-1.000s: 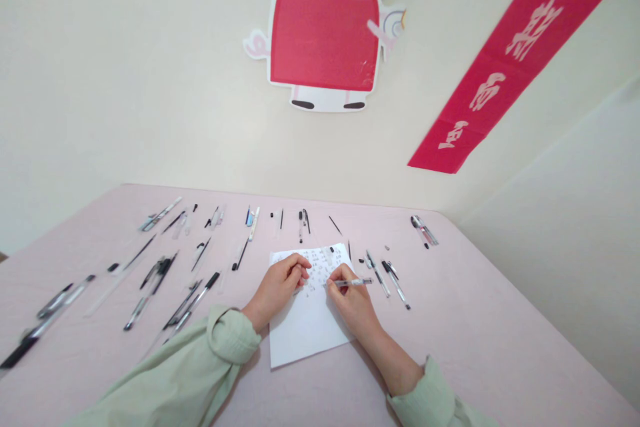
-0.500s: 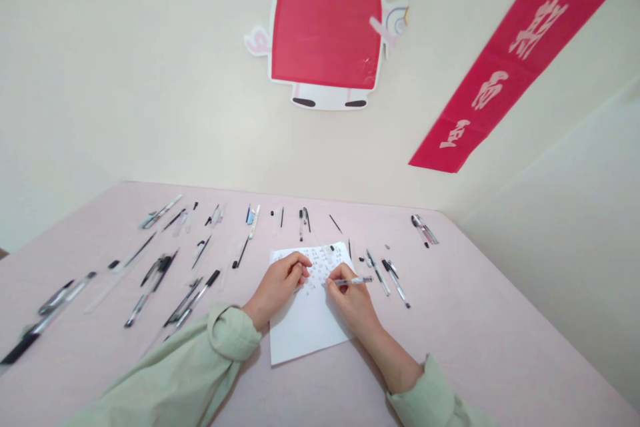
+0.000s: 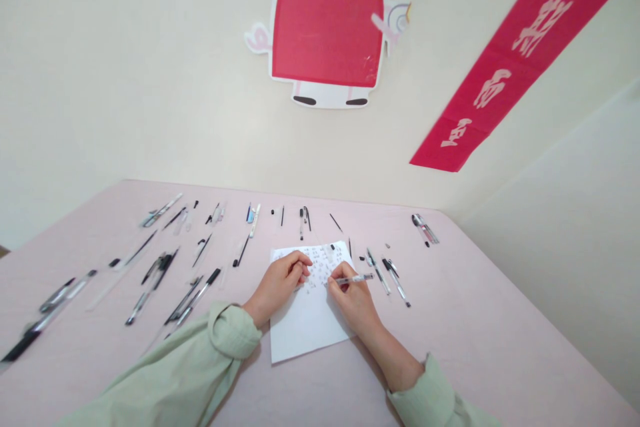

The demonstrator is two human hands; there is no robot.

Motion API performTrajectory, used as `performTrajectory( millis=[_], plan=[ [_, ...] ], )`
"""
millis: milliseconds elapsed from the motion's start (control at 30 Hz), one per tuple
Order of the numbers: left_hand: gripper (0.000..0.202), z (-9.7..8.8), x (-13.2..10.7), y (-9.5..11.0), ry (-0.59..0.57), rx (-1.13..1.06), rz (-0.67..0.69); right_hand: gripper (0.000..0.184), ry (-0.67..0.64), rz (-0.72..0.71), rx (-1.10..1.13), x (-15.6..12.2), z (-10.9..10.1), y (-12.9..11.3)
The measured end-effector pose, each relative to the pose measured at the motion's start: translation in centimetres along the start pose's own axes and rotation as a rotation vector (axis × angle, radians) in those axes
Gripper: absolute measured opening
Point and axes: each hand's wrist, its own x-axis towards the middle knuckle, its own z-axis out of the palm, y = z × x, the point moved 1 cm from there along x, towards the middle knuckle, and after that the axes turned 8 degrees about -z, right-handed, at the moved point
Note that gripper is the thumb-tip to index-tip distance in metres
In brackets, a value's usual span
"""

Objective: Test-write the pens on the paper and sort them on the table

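gripping a clear pen in the right hand, closing thumb and fingertips round its barrel, slanting its back end out to the right and pointing its tip at the written part of the white paper; not being able to tell about tip contact; resting the left hand over the paper's upper left side, curling its fingers loosely inward, covering some of the handwriting and hiding the inside of the curl, so not being able to tell about any hold there; sharing the sheet with a small black-ended piece near its top edge, just beyond the right hand; having more clear pens lying close on the right; facing thin dark sticks just past the paper; having many scattered pens strewn over the left, some near the left sleeve; leaving a bundle of pens well apart at far right; working on a pink cloth, facing a red banner and a red cutout
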Motion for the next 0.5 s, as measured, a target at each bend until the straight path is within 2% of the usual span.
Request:
performTrajectory(
  millis=[500],
  plan=[
    [0.020,0.01,0.10,-0.20,-0.005,-0.004,-0.011,0.009,0.004,-0.007,0.017,-0.05,-0.06,-0.22]
  ],
)
